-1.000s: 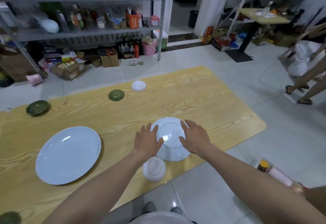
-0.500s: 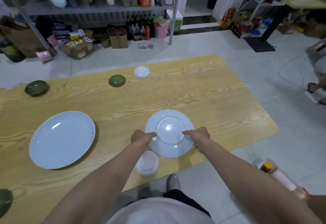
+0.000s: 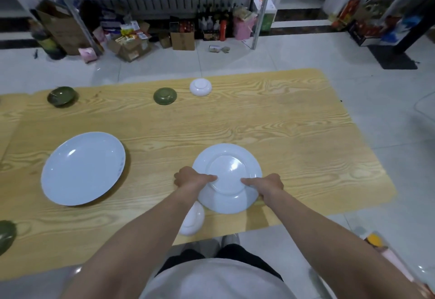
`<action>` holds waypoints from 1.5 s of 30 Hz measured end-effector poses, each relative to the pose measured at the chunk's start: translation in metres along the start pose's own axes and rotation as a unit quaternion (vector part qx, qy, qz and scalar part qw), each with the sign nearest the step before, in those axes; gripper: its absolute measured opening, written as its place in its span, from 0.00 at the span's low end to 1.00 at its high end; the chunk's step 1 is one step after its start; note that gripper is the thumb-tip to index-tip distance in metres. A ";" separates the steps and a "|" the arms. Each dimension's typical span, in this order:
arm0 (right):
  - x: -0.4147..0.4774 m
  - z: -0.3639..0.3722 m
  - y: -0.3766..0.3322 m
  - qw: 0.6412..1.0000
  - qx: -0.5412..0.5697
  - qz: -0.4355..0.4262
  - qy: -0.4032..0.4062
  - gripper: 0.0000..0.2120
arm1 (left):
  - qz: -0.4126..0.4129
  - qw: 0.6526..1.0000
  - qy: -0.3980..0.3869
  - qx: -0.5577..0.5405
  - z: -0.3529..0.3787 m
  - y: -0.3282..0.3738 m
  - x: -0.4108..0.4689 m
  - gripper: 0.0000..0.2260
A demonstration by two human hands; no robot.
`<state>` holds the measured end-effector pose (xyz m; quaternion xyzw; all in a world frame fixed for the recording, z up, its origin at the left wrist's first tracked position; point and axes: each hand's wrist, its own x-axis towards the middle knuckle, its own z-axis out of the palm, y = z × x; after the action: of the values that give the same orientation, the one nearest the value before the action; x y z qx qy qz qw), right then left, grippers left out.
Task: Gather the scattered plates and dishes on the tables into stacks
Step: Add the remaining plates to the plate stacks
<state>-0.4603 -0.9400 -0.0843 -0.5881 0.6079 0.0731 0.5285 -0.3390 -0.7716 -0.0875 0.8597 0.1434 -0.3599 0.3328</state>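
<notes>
Two hands on this one: my left hand (image 3: 190, 178) and right hand (image 3: 268, 184) each clamp a side of the white plate (image 3: 227, 157), thumbs on its base. It looks upside down, near the front edge of the wooden table (image 3: 294, 122), just beside a small white bowl (image 3: 193, 221). Glazed ceramic, so I reckon it's stiff, slick and chippable. Opposite rims seem the safest hold.

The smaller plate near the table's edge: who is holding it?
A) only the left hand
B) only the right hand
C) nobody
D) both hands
D: the left hand and the right hand each grip one side of the plate, with a thumb lying on top of it.
</notes>
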 end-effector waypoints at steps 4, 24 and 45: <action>0.010 0.000 -0.001 1.000 0.006 0.008 -0.021 0.40 | -0.034 0.999 0.002 -0.026 0.003 0.000 0.008 0.45; -0.019 -0.010 -0.092 0.976 0.138 -0.169 -0.015 0.26 | 0.156 0.975 0.109 -0.113 -0.046 0.068 -0.027 0.28; -0.028 -0.015 -0.089 0.966 0.199 -0.160 -0.042 0.16 | 0.228 0.921 -0.048 -0.312 -0.058 0.056 -0.023 0.17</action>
<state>-0.4053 -0.9595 -0.0103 -0.5571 0.4859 -0.1100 0.6644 -0.2969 -0.7738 -0.0146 0.7038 0.0323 -0.2522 0.6634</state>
